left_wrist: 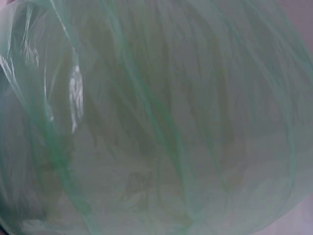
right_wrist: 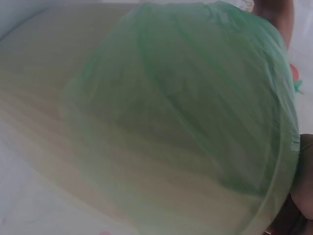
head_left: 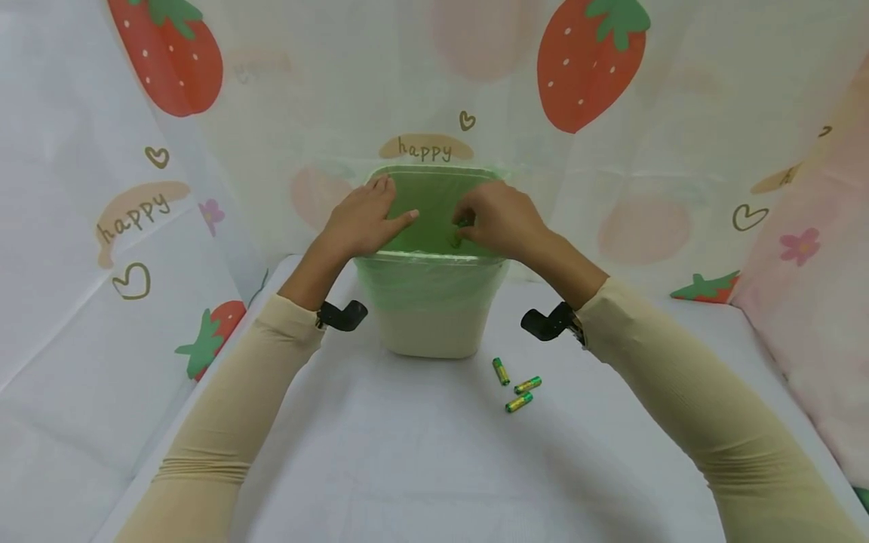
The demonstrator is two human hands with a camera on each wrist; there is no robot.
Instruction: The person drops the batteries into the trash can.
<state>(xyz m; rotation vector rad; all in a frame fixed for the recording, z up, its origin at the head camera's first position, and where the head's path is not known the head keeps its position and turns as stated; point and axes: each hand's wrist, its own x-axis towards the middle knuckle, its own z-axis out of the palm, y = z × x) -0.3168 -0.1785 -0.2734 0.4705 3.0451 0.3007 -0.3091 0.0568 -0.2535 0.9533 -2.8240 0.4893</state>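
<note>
Here's the right hand [head_left: 498, 219], centre of the frame, fingers curled in a pinch on a small green battery [head_left: 457, 238] at the bin's mouth. And that's the relation that counts: the battery sits at the lower left of that hand, in line with the opening of the bin [head_left: 434, 332], its visible end pointing down and slightly left. The left hand [head_left: 366, 215] holds nothing visible, fingers extended over the rim's left side, thumb spread. Three loose batteries [head_left: 519, 402] lie right of lower centre, nearer the right hand, one angled apart from the other two. Hard to call: fingers cover most of the pinched battery, its depth against the rim is unclear, and the bin's floor is hidden. The left wrist view is all green liner [left_wrist: 161, 117]; the right wrist view shows no battery.
</note>
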